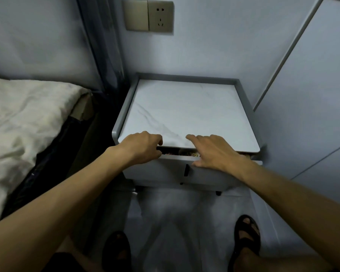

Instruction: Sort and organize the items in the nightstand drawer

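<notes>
The left hand (143, 148) hooks its curled fingers over the top edge of the drawer (165, 167), fingertips tucked into the narrow gap. The right hand (214, 152) lies looser, fingers spread and nearly straight across the same edge, thumb against the drawer front. The drawer stands only a crack out of the nightstand (185, 110). A few small items (186, 153) show in the slit, too dim to name. An uneven pull could jam the drawer askew, a hard tug could jumble the contents, and fingertips in the gap could get pinched.
</notes>
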